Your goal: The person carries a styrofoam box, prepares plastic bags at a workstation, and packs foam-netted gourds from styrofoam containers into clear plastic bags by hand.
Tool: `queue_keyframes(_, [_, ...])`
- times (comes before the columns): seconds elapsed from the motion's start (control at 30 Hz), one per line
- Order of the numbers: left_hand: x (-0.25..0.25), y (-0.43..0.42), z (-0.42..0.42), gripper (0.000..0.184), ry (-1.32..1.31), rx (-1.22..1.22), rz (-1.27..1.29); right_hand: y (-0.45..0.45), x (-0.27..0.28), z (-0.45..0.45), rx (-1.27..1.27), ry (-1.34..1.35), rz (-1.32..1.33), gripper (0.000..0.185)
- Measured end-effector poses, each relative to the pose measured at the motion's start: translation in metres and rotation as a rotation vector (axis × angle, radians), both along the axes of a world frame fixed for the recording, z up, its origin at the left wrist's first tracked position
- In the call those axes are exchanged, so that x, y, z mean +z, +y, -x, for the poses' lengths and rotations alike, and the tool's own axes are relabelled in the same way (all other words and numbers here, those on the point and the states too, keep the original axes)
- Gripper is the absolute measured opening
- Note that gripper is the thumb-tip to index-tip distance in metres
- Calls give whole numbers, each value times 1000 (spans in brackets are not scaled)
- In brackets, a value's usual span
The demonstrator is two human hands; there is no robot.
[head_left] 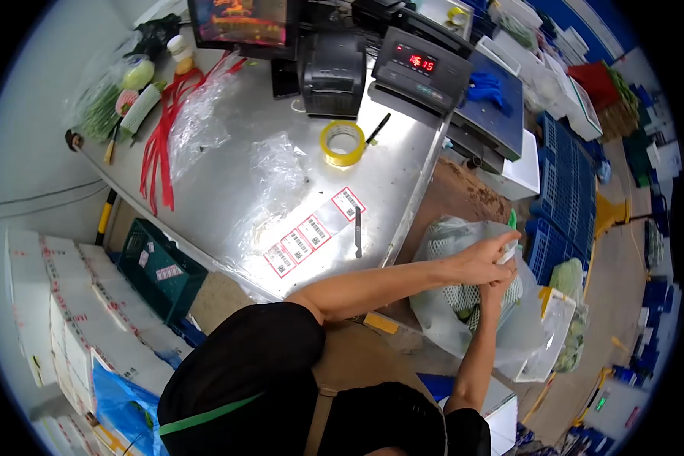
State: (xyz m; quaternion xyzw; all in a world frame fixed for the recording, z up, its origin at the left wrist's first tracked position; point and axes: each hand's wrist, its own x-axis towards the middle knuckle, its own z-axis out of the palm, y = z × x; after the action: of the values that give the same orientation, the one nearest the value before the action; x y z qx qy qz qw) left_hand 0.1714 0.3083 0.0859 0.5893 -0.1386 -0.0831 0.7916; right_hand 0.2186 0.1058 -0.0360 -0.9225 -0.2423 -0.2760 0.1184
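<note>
A large translucent plastic bag (433, 311) stands to the right of the metal table. Inside it show white foam-net-wrapped items and something green, not clear enough to name. My left hand (475, 260) reaches across from the left and is closed at the bag's gathered top, with one finger sticking out. Just below it, my right hand (498, 280) comes up from the lower right, closed on the same gathered plastic. The two hands touch or nearly touch, and they hide most of the bag's neck.
On the metal table (228, 152) lie barcode labels (298, 242), a knife (358, 235), yellow tape (343, 143), a pen (378, 129) and red ties (156, 163). A label printer (333, 76) and lit scale display (418, 64) stand behind. Blue crates (566, 182) stand at right.
</note>
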Motion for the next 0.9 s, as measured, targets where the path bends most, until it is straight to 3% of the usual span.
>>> queue_keyframes(0.1, [4, 5, 9, 73, 40, -16, -77, -1, 13, 21, -140, 400, -38, 30])
queue_keyframes(0.2, [0, 4, 14, 79, 18, 58, -154, 23, 74, 65, -23, 471, -98, 23])
queue_keyframes(0.3, [10, 15, 24, 82, 14, 143, -366, 15, 74, 107, -104, 276, -44, 24])
queue_keyframes(0.5, [-6, 21, 56, 73, -222, 402, -345, 14, 78, 183, -195, 323, -151, 26])
queue_keyframes(0.7, [-4, 19, 112, 57, -232, 193, -286, 46, 67, 253, -184, 444, -309, 26])
queue_keyframes(0.8, [0, 11, 139, 57, -217, -45, -324, 65, 63, 283, -179, 510, -305, 31])
queue_keyframes(0.9, [-6, -1, 175, 45, -258, -251, -266, 76, 50, 339, -213, 505, -364, 23])
